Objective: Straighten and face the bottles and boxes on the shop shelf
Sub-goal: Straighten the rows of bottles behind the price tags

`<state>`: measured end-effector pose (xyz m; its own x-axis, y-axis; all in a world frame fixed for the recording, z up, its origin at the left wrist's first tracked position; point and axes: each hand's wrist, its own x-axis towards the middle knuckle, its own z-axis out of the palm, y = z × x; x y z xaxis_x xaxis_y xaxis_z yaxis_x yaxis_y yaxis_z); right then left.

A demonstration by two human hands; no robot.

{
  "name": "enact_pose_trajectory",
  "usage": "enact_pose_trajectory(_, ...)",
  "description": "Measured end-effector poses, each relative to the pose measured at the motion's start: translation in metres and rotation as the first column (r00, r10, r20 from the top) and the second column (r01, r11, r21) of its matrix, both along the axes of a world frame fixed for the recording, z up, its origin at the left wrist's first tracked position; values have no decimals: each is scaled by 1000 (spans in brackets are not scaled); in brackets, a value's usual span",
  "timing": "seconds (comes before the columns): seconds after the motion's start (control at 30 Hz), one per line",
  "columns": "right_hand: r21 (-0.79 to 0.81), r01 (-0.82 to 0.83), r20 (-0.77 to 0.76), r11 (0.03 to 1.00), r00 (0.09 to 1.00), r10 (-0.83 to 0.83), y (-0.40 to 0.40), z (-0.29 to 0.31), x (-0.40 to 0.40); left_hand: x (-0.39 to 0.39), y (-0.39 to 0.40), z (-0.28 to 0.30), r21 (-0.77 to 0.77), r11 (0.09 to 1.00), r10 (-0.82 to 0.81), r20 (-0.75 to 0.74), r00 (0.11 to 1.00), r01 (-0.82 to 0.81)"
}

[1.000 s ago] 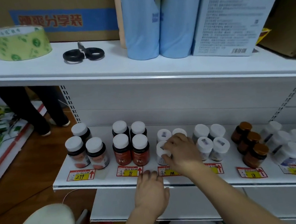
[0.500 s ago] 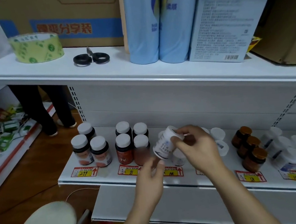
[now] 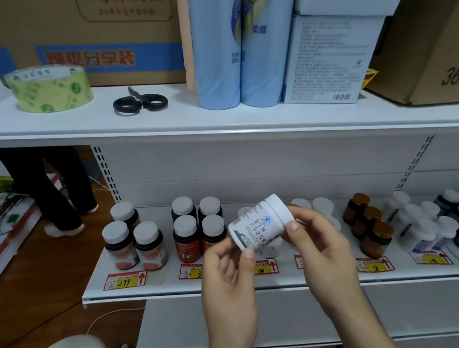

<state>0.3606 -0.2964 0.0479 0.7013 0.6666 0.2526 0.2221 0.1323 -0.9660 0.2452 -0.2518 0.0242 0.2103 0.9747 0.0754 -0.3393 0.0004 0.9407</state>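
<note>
**White bottle lifted off the shelf, held in both hands**

Lifted from the shelf row a second ago, the white bottle (image 3: 260, 224) now sits tilted in the air in front of the middle shelf (image 3: 179, 285), cap up and to the right, label toward the camera. Right hand (image 3: 320, 249) pinches the cap end with curled fingers; left hand (image 3: 226, 281) pinches the base between thumb and fingertips.

Left of the hands stand three dark bottles with pale labels (image 3: 133, 245) and four red-brown Fe bottles (image 3: 198, 232), all white-capped. Right of them are three amber jars (image 3: 368, 224) in a line running toward the shelf's front edge. White bottles behind the hands are partly hidden, so their count cannot be told. Open shelf surface lies between the three-bottle and four-bottle groups.

On the top shelf lie one tape roll (image 3: 50, 87) and one pair of scissors (image 3: 140, 102).
</note>
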Motion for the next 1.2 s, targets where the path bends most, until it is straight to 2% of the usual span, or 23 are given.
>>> enact_pose_trajectory(0.27,42,8,-10,999,1000,-7,-1,0,-12,-9,-1,4,58,998,-21,-21,1000,22)
enact_pose_trajectory(0.63,106,-42,-25,993,999,45,8,-2,-22,-16,7,7,88,995,44,-58,997,-38)
enact_pose_trajectory(0.8,80,12,-35,997,999,-9,12,-1,-22,-17,9,8,96,995,33,-22,999,-31)
enact_pose_trajectory(1.03,93,-42,-32,995,998,45,12,-3,-25,-18,14,10,59,995,82,-35,996,-80)
enact_pose_trajectory(1.2,85,-3,-61,996,998,8,17,0,-31,-22,15,8,73,996,50,-53,997,-47)
